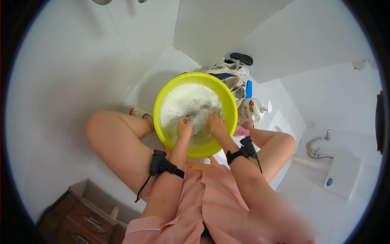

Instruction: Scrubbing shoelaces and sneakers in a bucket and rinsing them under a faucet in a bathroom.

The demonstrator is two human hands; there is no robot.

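A yellow-green plastic basin (158, 134) stands between my legs, holding cloudy water (186, 100) with white foam. My left hand (184, 129) is in the basin's lower middle, fingers curled at the water; a dark, blurred item lies at its fingertips, and whether the hand grips it cannot be made out. To the right, my right hand (217, 125) reaches into the foam near the basin's right side, its fingertips partly under the surface. What it touches there is hidden by suds. The two hands are apart. A black strap with a device sits on each forearm.
Several shoes (227, 76) are heaped behind the basin on the right, near a blue object (249, 89). A white pump bottle (251, 109) and a pink pump bottle (242, 131) stand right of it. White walls enclose the corner; a brown wooden cabinet (82, 219) is at lower left.
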